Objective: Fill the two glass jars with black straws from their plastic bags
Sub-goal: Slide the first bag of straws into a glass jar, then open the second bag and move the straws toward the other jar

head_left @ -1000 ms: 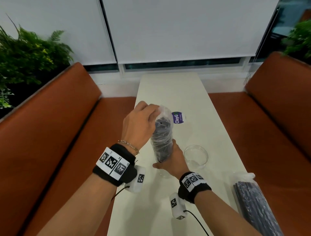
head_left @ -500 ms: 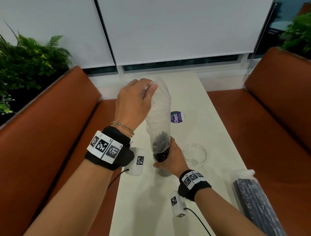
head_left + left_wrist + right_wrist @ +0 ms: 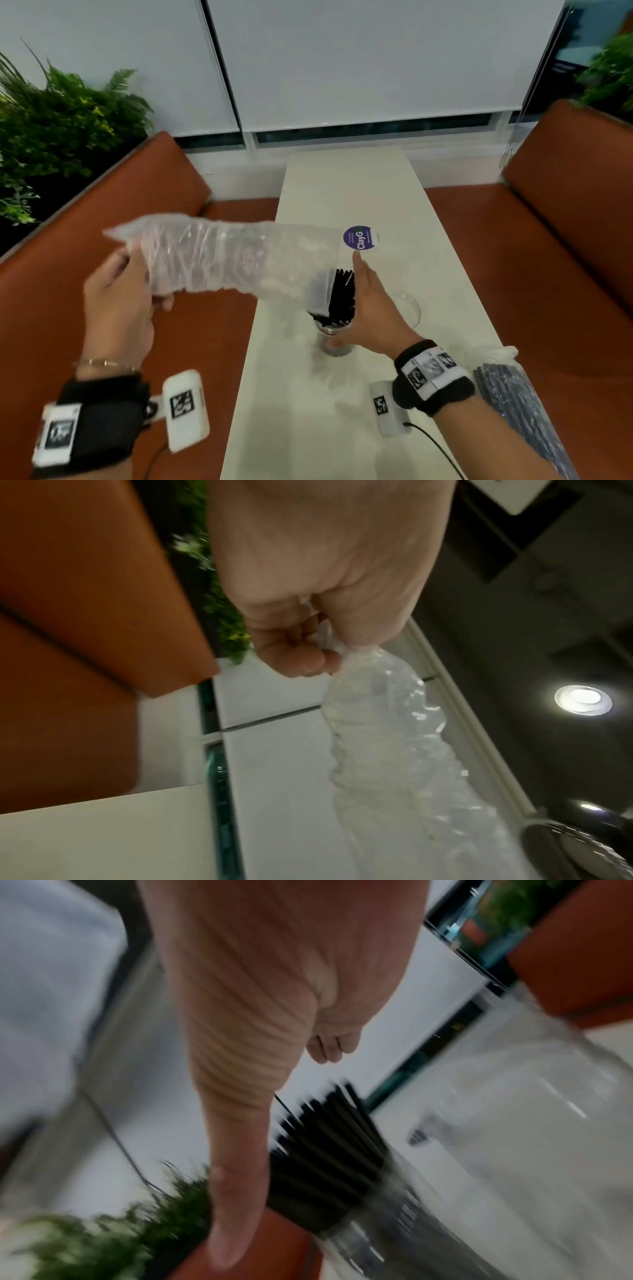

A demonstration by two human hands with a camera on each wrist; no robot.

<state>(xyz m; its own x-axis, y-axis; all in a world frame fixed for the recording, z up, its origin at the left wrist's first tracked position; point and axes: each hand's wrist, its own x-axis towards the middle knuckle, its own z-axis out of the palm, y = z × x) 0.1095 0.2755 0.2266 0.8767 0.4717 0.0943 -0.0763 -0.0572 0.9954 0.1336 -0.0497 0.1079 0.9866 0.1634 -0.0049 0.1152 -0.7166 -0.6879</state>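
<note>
My left hand grips the closed end of a crumpled clear plastic bag, and the left wrist view shows my fingers pinching that bag. The bag stretches right, its open end still over a few of the black straws. The straws stand in a glass jar on the white table. My right hand lies with straight fingers against the straws and jar. The right wrist view shows the straws beside my thumb. A second, empty jar stands just right of that hand.
A second bag full of black straws lies at the table's right edge near me. A round purple sticker sits mid-table. Orange benches flank the narrow table, and plants stand behind the left bench.
My left hand pulled the bag up and then swung it left and down, leaving the straws in the jar. My right hand went from gripping the jar to lying flat against the straws.
</note>
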